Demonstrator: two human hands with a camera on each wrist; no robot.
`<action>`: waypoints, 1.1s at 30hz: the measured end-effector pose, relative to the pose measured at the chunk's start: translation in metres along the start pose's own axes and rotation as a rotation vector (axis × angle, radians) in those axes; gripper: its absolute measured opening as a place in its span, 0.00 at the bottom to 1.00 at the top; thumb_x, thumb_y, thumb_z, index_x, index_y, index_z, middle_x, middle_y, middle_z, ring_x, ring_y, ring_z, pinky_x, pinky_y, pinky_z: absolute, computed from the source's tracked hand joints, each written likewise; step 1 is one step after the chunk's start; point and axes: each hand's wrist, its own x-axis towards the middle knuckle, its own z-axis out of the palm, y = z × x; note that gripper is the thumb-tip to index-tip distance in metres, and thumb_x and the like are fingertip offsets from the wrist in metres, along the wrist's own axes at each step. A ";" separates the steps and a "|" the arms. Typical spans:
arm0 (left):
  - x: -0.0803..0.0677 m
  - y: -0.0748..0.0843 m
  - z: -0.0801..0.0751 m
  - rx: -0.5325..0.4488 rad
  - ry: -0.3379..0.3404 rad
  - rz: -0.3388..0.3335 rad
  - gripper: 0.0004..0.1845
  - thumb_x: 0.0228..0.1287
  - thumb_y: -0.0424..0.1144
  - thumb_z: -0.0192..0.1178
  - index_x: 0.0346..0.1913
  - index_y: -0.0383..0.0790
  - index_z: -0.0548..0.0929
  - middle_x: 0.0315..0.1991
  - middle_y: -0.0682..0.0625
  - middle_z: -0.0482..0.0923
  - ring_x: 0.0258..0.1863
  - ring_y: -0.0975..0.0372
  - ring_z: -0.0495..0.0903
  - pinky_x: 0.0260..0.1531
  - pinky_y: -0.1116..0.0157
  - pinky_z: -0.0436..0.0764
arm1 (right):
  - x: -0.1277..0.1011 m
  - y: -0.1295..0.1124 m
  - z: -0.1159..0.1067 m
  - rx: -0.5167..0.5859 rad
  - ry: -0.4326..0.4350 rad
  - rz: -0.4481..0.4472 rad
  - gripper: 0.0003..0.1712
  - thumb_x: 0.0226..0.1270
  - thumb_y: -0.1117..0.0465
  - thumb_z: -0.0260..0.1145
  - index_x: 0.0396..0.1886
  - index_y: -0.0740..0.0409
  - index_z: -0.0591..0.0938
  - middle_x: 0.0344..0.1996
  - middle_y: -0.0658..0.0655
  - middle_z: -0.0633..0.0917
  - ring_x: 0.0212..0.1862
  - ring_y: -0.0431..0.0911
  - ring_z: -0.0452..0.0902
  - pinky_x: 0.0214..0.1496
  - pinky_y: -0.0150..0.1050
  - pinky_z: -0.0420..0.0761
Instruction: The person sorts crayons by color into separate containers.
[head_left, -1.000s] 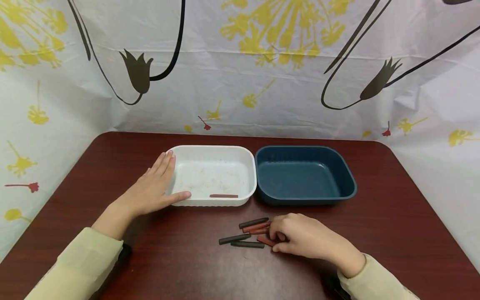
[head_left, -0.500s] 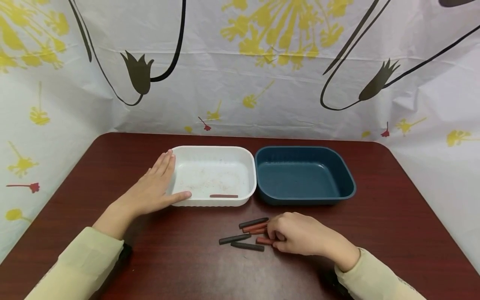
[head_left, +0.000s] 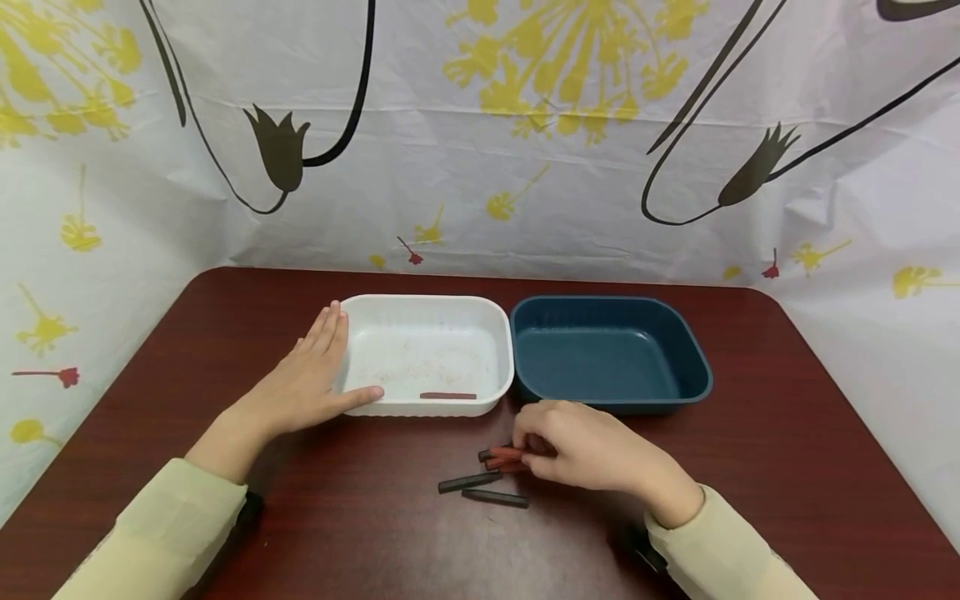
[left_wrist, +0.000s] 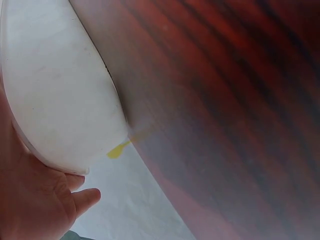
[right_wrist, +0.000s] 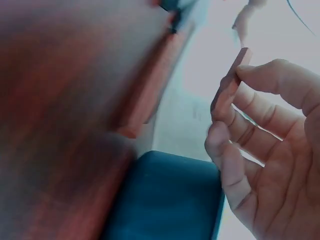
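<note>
My right hand [head_left: 534,443] pinches a red-brown crayon stick [head_left: 504,452] between fingertips and thumb, lifted just above a small pile of sticks on the table. In the right wrist view the same stick [right_wrist: 229,84] stands in my fingers [right_wrist: 265,80]. Two dark sticks [head_left: 468,481] [head_left: 495,497] lie loose on the wood. My left hand [head_left: 311,379] rests flat against the left wall of the white tray [head_left: 495,333], thumb on its front rim; the left wrist view shows that tray [left_wrist: 55,100] by my palm. One red stick [head_left: 447,395] lies inside the white tray.
A dark blue tray [head_left: 693,367] stands right of the white one, touching it, with nothing in it. The dark red table [head_left: 787,467] has rounded back corners. A flowered white sheet [head_left: 480,167] hangs behind and at both sides.
My right hand has closed on a red-brown stick and lifted it up and to the left, away from the table's front. The left hand has stayed on the white tray.
</note>
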 end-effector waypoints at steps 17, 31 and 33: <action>0.001 0.001 -0.001 0.001 0.011 0.011 0.64 0.61 0.74 0.52 0.77 0.26 0.35 0.80 0.38 0.23 0.80 0.44 0.30 0.76 0.41 0.47 | 0.042 0.000 -0.015 0.113 0.131 -0.055 0.03 0.66 0.61 0.67 0.38 0.50 0.85 0.31 0.42 0.80 0.33 0.41 0.74 0.35 0.31 0.76; 0.000 0.000 0.002 0.004 0.023 0.028 0.64 0.62 0.73 0.53 0.77 0.25 0.36 0.80 0.36 0.25 0.80 0.42 0.33 0.77 0.43 0.46 | 0.081 0.010 -0.019 0.115 0.167 -0.032 0.05 0.68 0.61 0.67 0.42 0.54 0.86 0.32 0.48 0.83 0.32 0.39 0.73 0.34 0.32 0.74; 0.000 0.000 0.001 0.009 0.025 0.035 0.63 0.62 0.72 0.52 0.77 0.25 0.37 0.80 0.36 0.25 0.80 0.42 0.33 0.77 0.44 0.46 | 0.081 0.013 -0.019 0.106 0.182 -0.023 0.08 0.69 0.60 0.67 0.44 0.56 0.86 0.35 0.49 0.84 0.35 0.39 0.75 0.36 0.33 0.76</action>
